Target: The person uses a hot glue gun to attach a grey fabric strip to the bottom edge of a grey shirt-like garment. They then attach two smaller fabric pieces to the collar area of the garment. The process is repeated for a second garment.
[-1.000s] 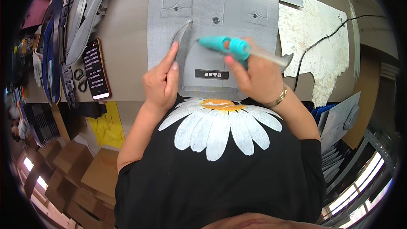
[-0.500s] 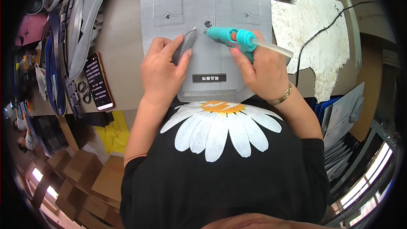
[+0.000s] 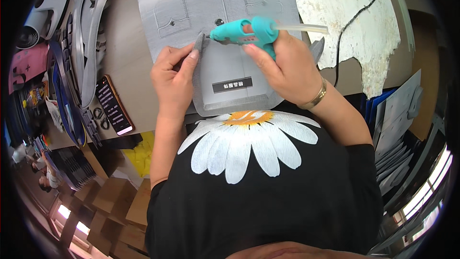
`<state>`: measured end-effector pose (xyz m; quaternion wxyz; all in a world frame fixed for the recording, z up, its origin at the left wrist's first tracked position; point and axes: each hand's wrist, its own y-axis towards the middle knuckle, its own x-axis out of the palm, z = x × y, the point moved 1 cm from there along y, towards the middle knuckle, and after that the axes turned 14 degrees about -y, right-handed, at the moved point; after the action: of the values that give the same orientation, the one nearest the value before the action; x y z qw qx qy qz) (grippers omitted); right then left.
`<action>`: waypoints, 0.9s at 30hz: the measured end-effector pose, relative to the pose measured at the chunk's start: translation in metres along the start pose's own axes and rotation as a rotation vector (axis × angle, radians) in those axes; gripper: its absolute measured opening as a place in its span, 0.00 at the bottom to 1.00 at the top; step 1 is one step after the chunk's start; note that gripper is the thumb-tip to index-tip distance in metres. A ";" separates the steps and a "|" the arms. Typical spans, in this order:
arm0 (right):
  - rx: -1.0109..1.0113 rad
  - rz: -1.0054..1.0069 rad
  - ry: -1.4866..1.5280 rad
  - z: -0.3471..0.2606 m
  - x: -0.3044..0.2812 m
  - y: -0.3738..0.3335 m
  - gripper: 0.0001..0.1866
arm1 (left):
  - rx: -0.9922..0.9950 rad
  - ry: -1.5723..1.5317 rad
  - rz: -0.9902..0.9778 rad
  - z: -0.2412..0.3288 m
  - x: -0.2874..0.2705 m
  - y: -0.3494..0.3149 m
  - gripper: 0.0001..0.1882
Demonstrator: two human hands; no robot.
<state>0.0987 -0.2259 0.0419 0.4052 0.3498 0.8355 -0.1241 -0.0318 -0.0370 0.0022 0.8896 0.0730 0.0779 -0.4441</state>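
A grey jacket-printed panel (image 3: 235, 62), with pocket shapes, dark round studs and a black label, lies on the table in front of me. My left hand (image 3: 173, 74) pinches the raised, folded left edge (image 3: 198, 60) of that panel between thumb and fingers. A teal hot glue gun (image 3: 239, 32) with a pale glue stick out of its back is gripped in my right hand (image 3: 294, 67). Its nozzle points left and meets, or nearly meets, the top of the folded edge just beyond my left fingertips. Whether glue is coming out cannot be made out.
On the left lie a phone (image 3: 115, 105), black scissors (image 3: 99, 116), stacked grey strips (image 3: 96, 33) and a small fan (image 3: 40, 21). A glue-stained white sheet (image 3: 354, 19) with a black cable (image 3: 357, 17) across it is at right. Cardboard boxes (image 3: 115, 201) stand lower left.
The glue gun's nozzle has shifted left and slightly down to the folded edge. My left fingers have moved a little lower along that edge. The whole view has turned slightly.
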 end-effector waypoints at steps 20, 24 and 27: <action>0.106 0.042 0.193 0.033 -0.029 -0.007 0.20 | 0.003 0.151 -0.009 0.009 0.005 0.000 0.13; 0.068 0.036 0.193 0.052 -0.030 -0.011 0.19 | 0.081 0.269 -0.025 0.018 0.016 0.003 0.13; 0.049 0.006 0.126 0.052 -0.025 -0.013 0.18 | 0.110 0.335 -0.027 0.023 0.024 0.007 0.11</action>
<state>0.1314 -0.2726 0.0268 0.3438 0.3693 0.8549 -0.1209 -0.0098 -0.0559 0.0205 0.8529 0.1936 0.2015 -0.4411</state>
